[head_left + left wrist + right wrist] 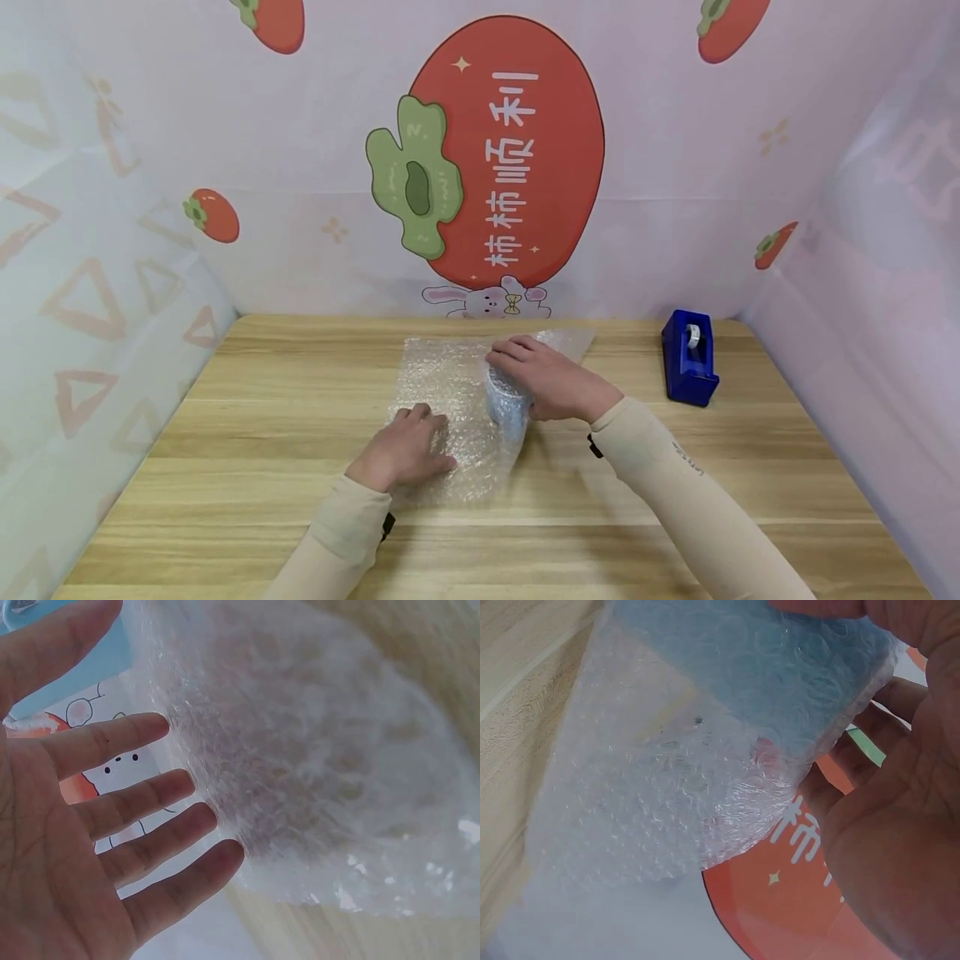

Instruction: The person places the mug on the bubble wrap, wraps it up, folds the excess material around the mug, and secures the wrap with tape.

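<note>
A sheet of clear bubble wrap (442, 375) lies on the table, its right part lifted and folded over a light blue cup (506, 410). My right hand (555, 382) grips the cup through the wrap, fingers over its top and far side. In the right wrist view the cup (780, 667) shows blue behind the bubbles. My left hand (403, 452) rests at the left part of the sheet, fingers spread and relaxed. The left wrist view has this hand (90, 817) beside the wrap (300, 750), with the blue cup (82, 675) beyond the thumb.
A dark blue tape dispenser (688, 371) with a roll of tape (693, 336) stands at the back right of the wooden table (262, 433). Printed cloth walls (315, 150) enclose the back and both sides.
</note>
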Tool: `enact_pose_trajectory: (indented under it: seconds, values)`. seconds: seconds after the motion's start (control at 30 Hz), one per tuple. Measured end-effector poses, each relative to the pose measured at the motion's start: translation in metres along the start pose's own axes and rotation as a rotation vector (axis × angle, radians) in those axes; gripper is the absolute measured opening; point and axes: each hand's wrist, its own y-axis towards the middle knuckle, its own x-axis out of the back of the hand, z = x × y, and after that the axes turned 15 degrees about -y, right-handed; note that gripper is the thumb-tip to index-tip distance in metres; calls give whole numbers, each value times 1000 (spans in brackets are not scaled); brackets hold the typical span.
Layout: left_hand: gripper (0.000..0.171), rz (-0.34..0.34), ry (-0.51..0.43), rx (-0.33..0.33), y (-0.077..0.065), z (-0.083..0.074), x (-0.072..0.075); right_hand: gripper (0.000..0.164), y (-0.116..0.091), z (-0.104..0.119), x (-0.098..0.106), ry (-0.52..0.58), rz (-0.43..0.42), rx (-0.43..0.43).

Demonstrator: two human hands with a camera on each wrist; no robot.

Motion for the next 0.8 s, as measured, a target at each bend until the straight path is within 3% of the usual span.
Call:
enact_pose_trajectory:
  seconds: [0.23, 0.4, 0.5, 0.8]
  values:
    - [64, 54, -54, 18, 5, 6, 8, 97, 1, 1, 1, -25, 15, -9]
    - [64, 81, -167, -36, 20, 19, 26, 96, 1, 1, -1, -26, 9, -12]
    - [63, 49, -229, -49, 30, 29, 36, 96, 0, 1, -2, -24, 11, -16]
    - [67, -71, -361, 68, 48, 51, 47, 95, 0, 1, -3, -24, 35, -38]
